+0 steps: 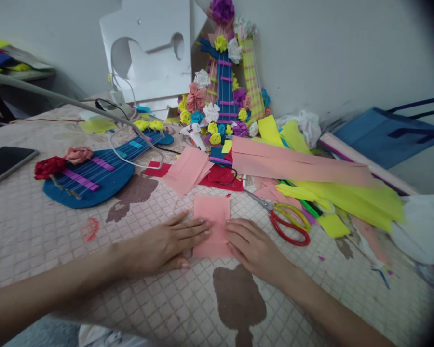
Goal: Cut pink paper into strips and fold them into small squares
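Note:
A rectangular piece of pink crepe paper lies flat on the table in front of me. My left hand rests palm down across its left side, fingers stretched out onto the paper and thumb apart. On the opposite edge, the fingertips of my right hand touch the paper; those fingers are slightly curved, with the thumb lower down. Just beyond sits a small stack of cut pink paper pieces. Scissors with one red and one yellow handle lie to the right of my right hand.
A blue paper guitar with roses lies at left, near a phone. Decorated guitars lean on the wall behind a glue gun. Pink strips and yellow crepe paper spread right. A white cable crosses at left.

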